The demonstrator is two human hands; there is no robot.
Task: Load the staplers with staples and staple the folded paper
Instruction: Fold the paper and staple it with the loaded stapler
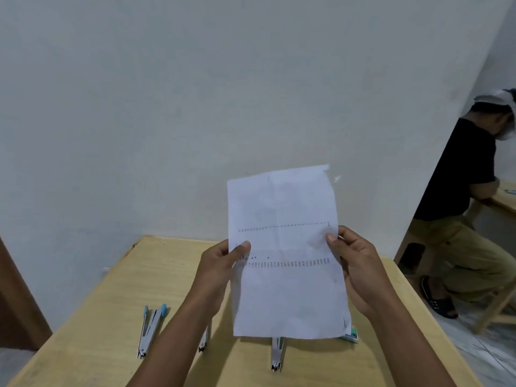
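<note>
The sheet of paper [284, 219] is hanging upright in mid-air over the worktop [125, 275], spread flat, with faint crease lines crossing it and rows of small print running across. The left grip [220, 266] is pinching the left edge, thumb on the near face. The right grip [354, 263] is pinching the right edge the same way.

Below, the open stapler [152, 328] with blue tips is lying splayed on the left. A second stapler [203, 342] is peeking out from under the left forearm. A third stapler [277, 353] is poking out beneath the sheet's lower edge, and a staple box [352, 335] is showing at its lower right corner.

This is looking like early going. The sheet is not folded, no staple is showing in it, and I cannot tell whether any stapler is loaded. Folding, loading and stapling all appear to be left.

Off to the right, a seated person [460, 177] is bending over another table.
</note>
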